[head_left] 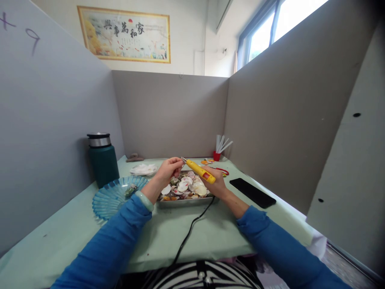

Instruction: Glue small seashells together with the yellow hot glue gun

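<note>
My right hand is wrapped round a yellow hot glue gun with a red part on its side. The metal nozzle points up and left, at the fingertips of my left hand. Those fingers are pinched together; whatever is between them is too small or hidden to name. Both hands are raised over a metal tray heaped with seashells. A black cord runs from near my right hand down over the table's front edge.
To the left stand a blue ribbed plate with a small shell piece and a teal bottle. White tissue lies behind. On the right are a black phone, red-handled scissors and a red cup of white sticks. Partitions enclose the table.
</note>
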Demonstrator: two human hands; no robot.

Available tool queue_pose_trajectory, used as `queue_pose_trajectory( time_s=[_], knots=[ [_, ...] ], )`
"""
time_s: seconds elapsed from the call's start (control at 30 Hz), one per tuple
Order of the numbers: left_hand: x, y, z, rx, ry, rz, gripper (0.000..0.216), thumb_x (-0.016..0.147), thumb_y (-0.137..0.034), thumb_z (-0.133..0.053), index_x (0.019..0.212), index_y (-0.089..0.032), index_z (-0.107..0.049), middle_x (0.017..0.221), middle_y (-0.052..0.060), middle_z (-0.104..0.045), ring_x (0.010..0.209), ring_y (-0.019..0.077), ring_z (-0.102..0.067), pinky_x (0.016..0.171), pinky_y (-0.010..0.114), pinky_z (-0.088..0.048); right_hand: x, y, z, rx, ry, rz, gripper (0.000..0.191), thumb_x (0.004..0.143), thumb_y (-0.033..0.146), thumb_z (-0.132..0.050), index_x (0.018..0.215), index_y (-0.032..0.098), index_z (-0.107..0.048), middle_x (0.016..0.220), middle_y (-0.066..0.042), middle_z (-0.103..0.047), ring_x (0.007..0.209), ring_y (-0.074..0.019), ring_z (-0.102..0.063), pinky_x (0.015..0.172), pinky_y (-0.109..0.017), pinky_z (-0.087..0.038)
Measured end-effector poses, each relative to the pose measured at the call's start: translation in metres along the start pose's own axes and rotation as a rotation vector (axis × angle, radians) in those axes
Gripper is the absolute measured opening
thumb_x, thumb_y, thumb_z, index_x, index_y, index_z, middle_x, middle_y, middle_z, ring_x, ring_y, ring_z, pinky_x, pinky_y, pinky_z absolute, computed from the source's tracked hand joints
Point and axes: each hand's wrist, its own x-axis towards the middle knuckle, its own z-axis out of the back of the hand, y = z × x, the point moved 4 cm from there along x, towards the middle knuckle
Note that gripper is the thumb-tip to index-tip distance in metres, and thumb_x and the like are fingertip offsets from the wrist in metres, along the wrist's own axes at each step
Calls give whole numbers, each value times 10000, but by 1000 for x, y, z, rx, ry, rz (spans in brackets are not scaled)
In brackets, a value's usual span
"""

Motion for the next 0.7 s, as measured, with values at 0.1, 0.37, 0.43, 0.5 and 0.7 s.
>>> queue_pose_trajectory(
  time_s=[0.1,0.37,0.43,0.5,0.7],
  knots=[
    [1,1,1,39,-14,-24,225,637,-302,-690,686,-143,-539,455,-64,-427,352,33,-333,385,192,-224,0,0,-1,4,11,4,136,804,205,-548,891,173,-647,778,-53,-681,649,-155,-621,599,-254,-480],
    [2,3,1,105,-42,-62,211,664,-304,-673,703,-139,-546,459,-64,-432,361,33,-340,395,193,-211,-1,-4,-2,4,12,-28,147,792,193,-557,906,169,-647,773,-51,-675,654,-161,-619,602,-261,-474],
    [2,3,2,103,-40,-66,227,660,-317,-685,703,-140,-550,460,-63,-433,363,35,-343,396,194,-213,-1,-5,-2,9,3,-32,146,790,191,-557,903,168,-647,765,-49,-672,654,-162,-618,603,-261,-473],
    [2,2,2,94,-33,-66,240,652,-325,-697,701,-140,-553,457,-63,-431,363,36,-344,396,196,-213,-1,-5,-2,10,1,-38,145,790,193,-556,900,170,-648,759,-46,-671,647,-160,-616,597,-258,-471],
    [0,1,0,58,-14,-47,253,633,-325,-719,702,-136,-565,461,-62,-432,360,35,-341,391,198,-212,-1,-4,-1,-3,-8,-40,134,791,192,-556,886,171,-649,759,-45,-684,631,-154,-617,591,-254,-469]
  ],
)
